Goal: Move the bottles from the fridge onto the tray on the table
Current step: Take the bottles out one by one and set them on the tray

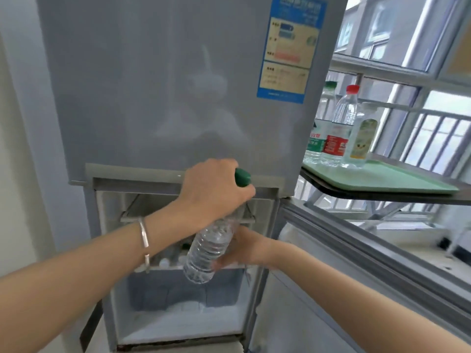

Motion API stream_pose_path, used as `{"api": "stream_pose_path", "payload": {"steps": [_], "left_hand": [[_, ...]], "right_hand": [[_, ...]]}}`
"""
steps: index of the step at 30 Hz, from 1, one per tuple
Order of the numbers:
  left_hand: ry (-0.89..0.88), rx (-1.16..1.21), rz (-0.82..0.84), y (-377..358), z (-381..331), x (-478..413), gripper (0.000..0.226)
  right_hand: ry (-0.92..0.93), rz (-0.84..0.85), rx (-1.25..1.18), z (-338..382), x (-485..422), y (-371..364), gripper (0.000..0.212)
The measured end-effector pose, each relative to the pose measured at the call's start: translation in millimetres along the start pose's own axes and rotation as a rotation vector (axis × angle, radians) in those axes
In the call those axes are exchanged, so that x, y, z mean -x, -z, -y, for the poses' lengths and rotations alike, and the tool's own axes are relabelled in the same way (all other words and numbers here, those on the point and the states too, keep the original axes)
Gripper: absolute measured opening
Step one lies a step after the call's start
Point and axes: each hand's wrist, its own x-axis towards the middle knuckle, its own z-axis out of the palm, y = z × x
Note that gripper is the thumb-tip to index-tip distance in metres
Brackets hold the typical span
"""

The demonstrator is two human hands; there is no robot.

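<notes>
My left hand (214,189) grips a clear water bottle (209,250) by its neck, just under the green cap, and holds it tilted in front of the open lower fridge compartment (178,314). My right hand (251,247) reaches into the compartment behind the bottle's lower half; its fingers are partly hidden. Several white bottle caps (165,262) show on the fridge shelf. On the pale green tray (397,179) to the right stand three bottles: a green-labelled one (317,141), a red-capped one (339,141) and a yellow-labelled one (362,138).
The tray rests on a dark table (382,196) beside the fridge, in front of barred windows. The lower fridge door (356,250) swings open to the right under the table edge. The upper fridge door (178,85) is closed. A wall stands on the left.
</notes>
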Motion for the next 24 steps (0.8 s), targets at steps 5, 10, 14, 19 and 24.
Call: {"api": "stream_pose_path", "payload": {"steps": [5, 10, 14, 19, 24], "left_hand": [[-0.085, 0.249, -0.157, 28.3, -57.3, -35.6, 0.025], [-0.276, 0.58, -0.258, 59.2, -120.0, -72.9, 0.043], [-0.297, 0.75, -0.147, 57.4, -157.6, -90.6, 0.051], [-0.193, 0.765, 0.074, 3.5, -177.6, -96.5, 0.041], [0.097, 0.948, 0.364, -49.0, -185.6, -112.1, 0.059]], "right_hand": [[0.009, -0.301, -0.25, -0.6, 42.0, 48.8, 0.062], [0.093, -0.543, -0.292, 22.4, 108.5, 110.0, 0.044], [0.162, -0.812, -0.275, 31.6, 140.4, 150.1, 0.028], [0.085, -1.114, -0.133, 9.6, 121.8, 193.2, 0.076], [-0.051, -1.173, 0.016, -26.1, 81.1, 218.1, 0.072]]}}
